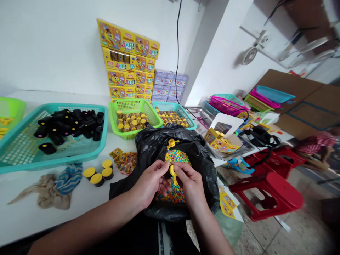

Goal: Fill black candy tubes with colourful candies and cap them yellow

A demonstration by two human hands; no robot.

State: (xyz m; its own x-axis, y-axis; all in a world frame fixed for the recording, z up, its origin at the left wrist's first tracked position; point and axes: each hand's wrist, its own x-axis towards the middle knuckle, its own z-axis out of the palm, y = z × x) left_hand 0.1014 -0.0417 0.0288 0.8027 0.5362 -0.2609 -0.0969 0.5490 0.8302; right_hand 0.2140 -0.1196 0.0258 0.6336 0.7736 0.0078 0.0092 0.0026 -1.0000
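Observation:
A black plastic bag (207, 159) lies wide, its rim folded out, full of small multicoloured beads (177, 194). Over the beads my right hand (190, 180) pinches a small yellow plastic piece (172, 170) with a round ring-like end. My left hand (154, 180) is beside it, thumb and forefinger pressed together near the piece; whatever they hold is hidden. Another yellow plastic piece (172, 143) rests at the far side of the bag's opening. Left of the bag lie printed yellow-brown labels (126, 162) and several black cups with yellow lids (97, 179).
A teal basket (102, 148) holds black containers. Behind the bag, a green basket (113, 124) and a blue basket (192, 124) hold small yellow-lidded jars. Stacked yellow boxes (119, 78) stand against the wall. Cloths (54, 198) lie left; a red stool (281, 193) stands right.

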